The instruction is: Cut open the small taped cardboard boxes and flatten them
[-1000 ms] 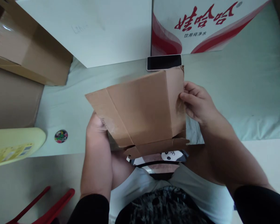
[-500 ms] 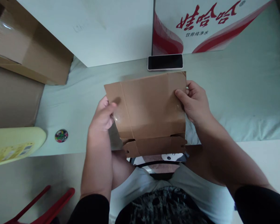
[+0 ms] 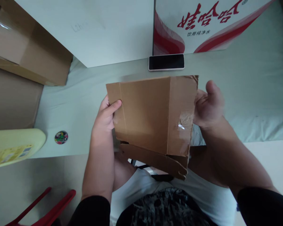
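A brown cardboard box, partly folded, is held up in front of me over my lap. My left hand grips its left edge, thumb on the front panel and fingers behind. My right hand holds the right side, thumb raised above the edge and fingers hidden behind the panel. A patch of clear tape sticks to the right panel. A loose flap with notched ends hangs at the bottom.
A dark phone lies on the pale surface beyond the box. Behind it stands a white and red printed carton. Large brown cartons sit at the left, a yellow object and a round sticker lower left.
The box has turned so its right side panel faces me and the bottom flap now slants down. My right hand slid from the front edge to behind the right side.
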Action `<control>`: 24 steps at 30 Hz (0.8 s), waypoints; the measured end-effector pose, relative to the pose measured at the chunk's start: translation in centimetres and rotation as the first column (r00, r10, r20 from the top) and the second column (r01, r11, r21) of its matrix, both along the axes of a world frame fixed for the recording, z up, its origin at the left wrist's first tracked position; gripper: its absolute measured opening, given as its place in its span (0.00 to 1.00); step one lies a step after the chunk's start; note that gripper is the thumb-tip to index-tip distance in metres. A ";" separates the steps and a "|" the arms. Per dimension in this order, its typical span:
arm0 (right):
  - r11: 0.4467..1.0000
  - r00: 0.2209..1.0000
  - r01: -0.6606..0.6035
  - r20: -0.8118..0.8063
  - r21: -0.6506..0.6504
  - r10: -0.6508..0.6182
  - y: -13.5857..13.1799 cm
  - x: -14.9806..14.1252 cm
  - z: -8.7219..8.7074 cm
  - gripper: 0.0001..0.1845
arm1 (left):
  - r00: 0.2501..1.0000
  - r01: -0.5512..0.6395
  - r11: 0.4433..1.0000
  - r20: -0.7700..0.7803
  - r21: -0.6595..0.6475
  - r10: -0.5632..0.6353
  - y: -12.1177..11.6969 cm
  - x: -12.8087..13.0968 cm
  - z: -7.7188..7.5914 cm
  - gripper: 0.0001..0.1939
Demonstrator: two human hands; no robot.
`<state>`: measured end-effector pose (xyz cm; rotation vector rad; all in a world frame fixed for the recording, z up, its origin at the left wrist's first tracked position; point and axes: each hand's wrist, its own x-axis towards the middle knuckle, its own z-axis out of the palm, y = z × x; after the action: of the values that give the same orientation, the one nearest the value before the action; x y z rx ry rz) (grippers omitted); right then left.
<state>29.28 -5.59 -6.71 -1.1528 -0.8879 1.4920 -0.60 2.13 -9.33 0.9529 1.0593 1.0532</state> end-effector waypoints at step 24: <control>0.984 0.987 -0.035 -0.148 0.173 0.061 -0.6 0.6 -0.5 0.28 | 0.998 0.047 0.998 0.042 -0.041 -0.045 0.6 -0.9 -0.7 0.29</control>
<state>29.84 -6.17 -7.17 -0.8863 -0.9228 1.4911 -1.46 2.73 -10.03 0.9143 1.0176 1.0046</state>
